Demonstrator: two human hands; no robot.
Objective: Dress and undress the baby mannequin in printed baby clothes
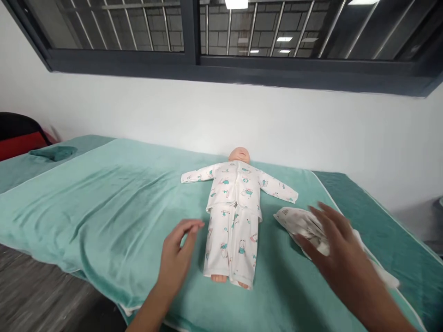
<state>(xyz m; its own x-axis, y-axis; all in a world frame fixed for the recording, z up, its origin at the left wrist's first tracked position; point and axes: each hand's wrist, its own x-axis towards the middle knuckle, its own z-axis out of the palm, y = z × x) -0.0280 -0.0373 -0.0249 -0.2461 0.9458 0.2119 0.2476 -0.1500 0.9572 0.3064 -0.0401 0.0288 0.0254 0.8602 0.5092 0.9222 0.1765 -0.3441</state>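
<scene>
A baby doll (240, 155) lies on its back, its head near the wall. It wears a white printed top (237, 184) with long sleeves stretched out to both sides, and matching trousers (231, 242). Bare toes show below the trouser hems. Just left of the trousers, my left hand (178, 253) hovers with fingers bent and a gap between thumb and forefinger, holding nothing. My right hand (335, 249) is spread over a crumpled white printed cloth (297, 222) and partly hides it; whether they touch I cannot tell.
A light green sheet (114, 207) covers the bed, with darker green cloth (374, 207) at its ends. Behind it rises a white wall (155, 110) below a barred, dark-framed window (221, 69). A small dark green cloth (53, 153) and a red-and-black object (20, 143) are at far left.
</scene>
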